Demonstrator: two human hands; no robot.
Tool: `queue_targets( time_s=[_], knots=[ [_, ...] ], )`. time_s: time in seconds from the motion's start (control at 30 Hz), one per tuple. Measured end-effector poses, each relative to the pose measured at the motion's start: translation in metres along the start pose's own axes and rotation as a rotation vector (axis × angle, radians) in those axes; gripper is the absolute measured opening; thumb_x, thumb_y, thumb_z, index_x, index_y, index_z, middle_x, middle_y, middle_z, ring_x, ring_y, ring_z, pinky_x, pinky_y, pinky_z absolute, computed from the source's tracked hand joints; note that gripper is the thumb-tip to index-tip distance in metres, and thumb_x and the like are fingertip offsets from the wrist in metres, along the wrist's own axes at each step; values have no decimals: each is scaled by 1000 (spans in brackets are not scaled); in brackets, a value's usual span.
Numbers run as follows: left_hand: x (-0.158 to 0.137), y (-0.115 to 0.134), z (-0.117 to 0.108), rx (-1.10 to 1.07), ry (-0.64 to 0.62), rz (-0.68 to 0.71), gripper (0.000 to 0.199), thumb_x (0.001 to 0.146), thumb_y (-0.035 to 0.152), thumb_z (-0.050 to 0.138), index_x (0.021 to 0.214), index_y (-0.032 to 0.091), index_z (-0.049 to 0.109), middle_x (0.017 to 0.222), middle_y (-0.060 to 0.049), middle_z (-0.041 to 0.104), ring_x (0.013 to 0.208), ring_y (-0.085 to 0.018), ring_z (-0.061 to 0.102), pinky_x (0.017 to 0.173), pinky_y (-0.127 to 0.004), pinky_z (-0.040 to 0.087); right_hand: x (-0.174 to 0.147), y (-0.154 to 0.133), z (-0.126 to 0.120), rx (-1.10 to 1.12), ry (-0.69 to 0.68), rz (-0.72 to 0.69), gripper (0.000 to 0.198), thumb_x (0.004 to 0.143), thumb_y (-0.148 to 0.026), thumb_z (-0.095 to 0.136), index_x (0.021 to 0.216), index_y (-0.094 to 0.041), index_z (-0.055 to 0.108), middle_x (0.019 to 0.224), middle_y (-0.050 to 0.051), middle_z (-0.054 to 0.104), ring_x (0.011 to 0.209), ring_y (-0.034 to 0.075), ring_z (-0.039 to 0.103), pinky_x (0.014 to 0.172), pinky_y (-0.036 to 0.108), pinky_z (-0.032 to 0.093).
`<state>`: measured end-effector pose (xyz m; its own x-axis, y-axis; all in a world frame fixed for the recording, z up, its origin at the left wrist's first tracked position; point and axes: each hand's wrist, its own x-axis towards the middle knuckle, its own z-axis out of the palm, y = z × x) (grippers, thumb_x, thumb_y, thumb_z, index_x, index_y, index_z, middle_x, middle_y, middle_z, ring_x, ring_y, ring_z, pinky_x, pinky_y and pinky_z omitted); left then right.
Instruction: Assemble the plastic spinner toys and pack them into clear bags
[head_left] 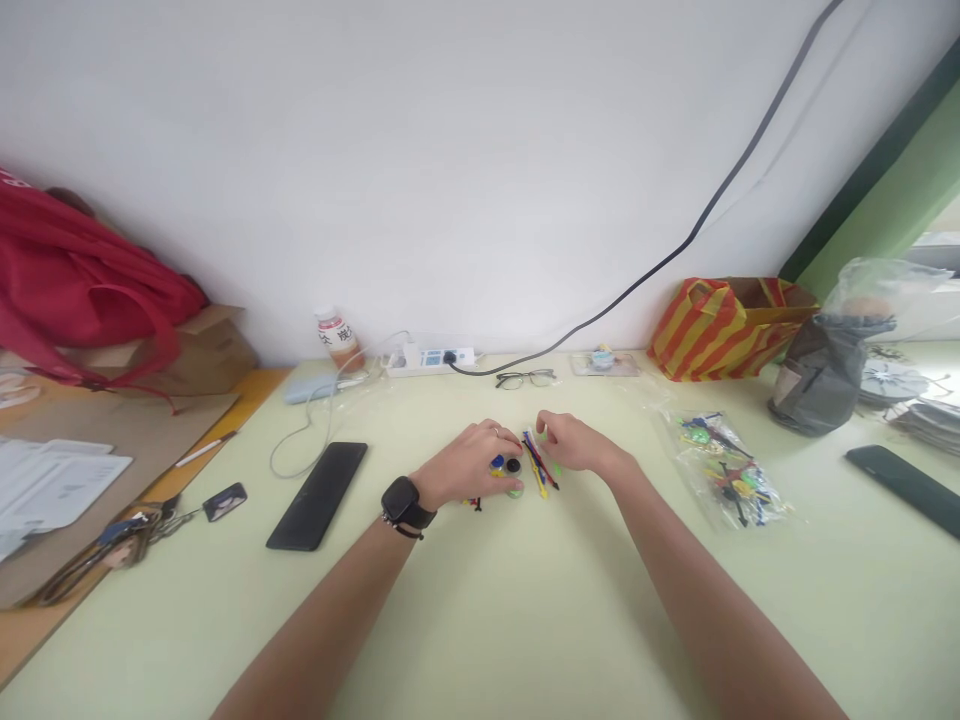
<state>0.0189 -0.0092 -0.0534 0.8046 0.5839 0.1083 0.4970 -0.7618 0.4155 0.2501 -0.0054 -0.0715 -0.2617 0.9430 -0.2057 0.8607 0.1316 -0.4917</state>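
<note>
My left hand (476, 462), with a dark watch on its wrist, rests low over the table. Its thumb and fingers curve apart around small round pieces, among them a black disc (513, 465) and a blue piece (497, 462); a pale green one shows by the thumb. Small red and black bits poke out below that palm. Just right of it lies a bunch of thin plastic sticks (538, 467) in yellow, blue, red and black. Beside the sticks, my right hand (574, 441) has its fingers curled inward; what they hold, if anything, is hidden. A green bit shows beneath it.
Clear bags of coloured plastic pieces (727, 470) lie right of my hands. A black phone-like slab (317, 497) lies left. Along the wall stand a bottle (340, 340), a power strip (431, 360), glasses (525, 379) and a striped bag (724, 330). A black cable (645, 275) hangs down the wall.
</note>
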Motion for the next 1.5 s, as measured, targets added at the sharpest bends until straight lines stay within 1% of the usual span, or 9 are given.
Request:
queue_targets(
  time_s=[0.17, 0.37, 0.63, 0.8, 1.0, 1.17, 1.27, 1.37, 1.5],
  knots=[
    [-3, -1, -7, -9, -10, -22, 33, 86, 46, 77, 114, 29, 73, 119, -5, 73, 121, -30, 59, 104, -41, 46, -4, -10, 1, 12, -32, -14, 20, 92, -27, 65, 107, -22, 53, 102, 6, 69, 79, 17, 62, 61, 25, 37],
    [-8, -6, -11, -16, -19, -93, 44, 83, 52, 78, 120, 30, 72, 114, -5, 72, 113, -31, 64, 94, -39, 50, -6, -18, 4, 8, -75, -15, 24, 86, -22, 67, 105, -22, 52, 104, 7, 68, 82, 18, 63, 59, 25, 37],
    [-7, -3, -10, -37, -59, -95, 41, 85, 50, 75, 120, 28, 72, 110, -5, 71, 103, -28, 67, 85, -36, 51, -8, -18, 4, -6, -112, -18, 19, 82, -18, 66, 95, -22, 52, 103, 7, 68, 80, 18, 62, 59, 25, 37],
    [-8, -4, -14, -17, -31, -84, 39, 90, 48, 71, 124, 28, 70, 117, -7, 70, 111, -29, 64, 93, -38, 51, -8, -23, 7, 16, -124, -25, 20, 83, -18, 66, 93, -22, 49, 102, 8, 68, 80, 19, 62, 58, 25, 37],
    [-19, -26, -25, 57, 99, -182, 37, 102, 45, 52, 131, 25, 65, 134, -8, 67, 126, -28, 60, 110, -42, 46, -11, -32, 13, 85, -171, -43, 26, 88, -16, 58, 107, -24, 42, 94, 5, 69, 69, 17, 61, 53, 25, 35],
    [-27, -38, -34, 81, 108, -211, 39, 102, 48, 50, 130, 25, 66, 134, -8, 67, 127, -28, 60, 111, -43, 46, -14, -37, 15, 99, -178, -80, 30, 88, -14, 55, 112, -25, 41, 92, 3, 69, 72, 18, 61, 56, 26, 36],
    [-27, -36, -36, 92, 96, -225, 40, 102, 49, 51, 130, 25, 66, 135, -8, 67, 128, -28, 60, 111, -43, 46, -17, -40, 11, 89, -145, -78, 22, 94, -19, 51, 114, -25, 42, 92, 4, 68, 72, 19, 61, 58, 27, 37],
    [-23, -31, -31, 98, 90, -220, 40, 102, 47, 52, 130, 23, 66, 135, -9, 68, 127, -29, 59, 110, -44, 46, -20, -40, 5, 55, -60, -128, 17, 98, -33, 55, 112, -24, 48, 99, 6, 66, 83, 22, 62, 66, 29, 41],
    [-16, -24, -20, 61, 31, -142, 35, 101, 46, 55, 121, 24, 73, 120, -8, 74, 118, -29, 63, 101, -41, 49, -24, -35, -1, 14, -51, -322, 34, 84, -37, 78, 111, -26, 60, 111, 5, 63, 109, 25, 61, 84, 30, 46]
  ],
)
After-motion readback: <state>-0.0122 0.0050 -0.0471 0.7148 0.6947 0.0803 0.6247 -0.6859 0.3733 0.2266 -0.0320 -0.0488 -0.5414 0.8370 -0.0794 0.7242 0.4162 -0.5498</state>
